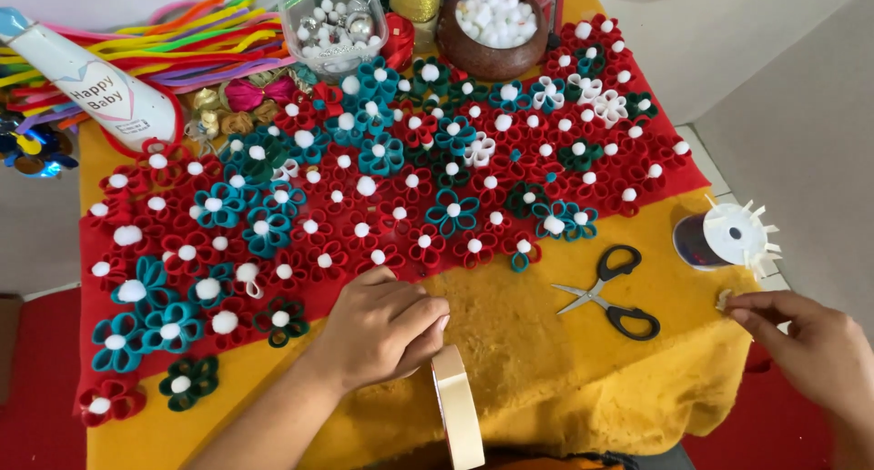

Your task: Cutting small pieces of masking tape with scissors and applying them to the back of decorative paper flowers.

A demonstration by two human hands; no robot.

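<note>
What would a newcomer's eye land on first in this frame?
The mass of red, teal and green ribbon flowers with white pompom centres, spread over the yellow cloth. Then the left hand resting on a tape roll at the near edge, with black-handled scissors lying to its right.

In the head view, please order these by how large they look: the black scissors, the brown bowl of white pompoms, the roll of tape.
1. Brown bowl.
2. Black scissors, about as long as the bowl is wide, so unsure.
3. Roll of tape, seen edge-on, nearest the camera and cut by the frame edge, so its rank is uncertain.
</note>
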